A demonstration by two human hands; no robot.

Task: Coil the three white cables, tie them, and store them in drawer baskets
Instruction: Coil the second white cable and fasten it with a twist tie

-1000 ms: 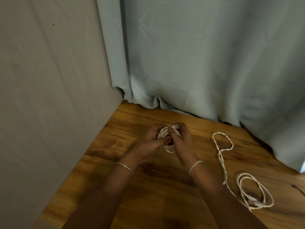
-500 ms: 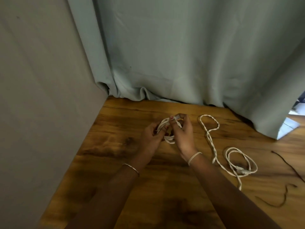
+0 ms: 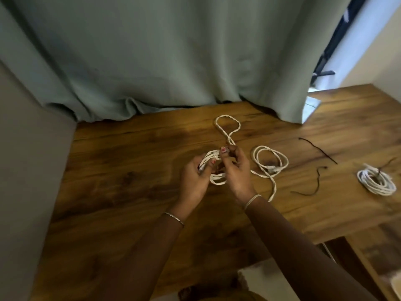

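Seen from the head camera: above a brown wooden table [image 3: 130,159], the left hand [image 3: 193,177] gripped a small coil of white braided cable [image 3: 218,181] while the right hand [image 3: 236,172] pinched its upper strands. Keeping the loops tight and even would probably ease tying.

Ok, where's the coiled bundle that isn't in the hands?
In the head view, the coiled bundle lies at the far right of the table, just past the curled dark string.

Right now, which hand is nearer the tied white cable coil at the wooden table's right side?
Right. The right hand is well left of the tied white cable coil; the left hand is even farther left.
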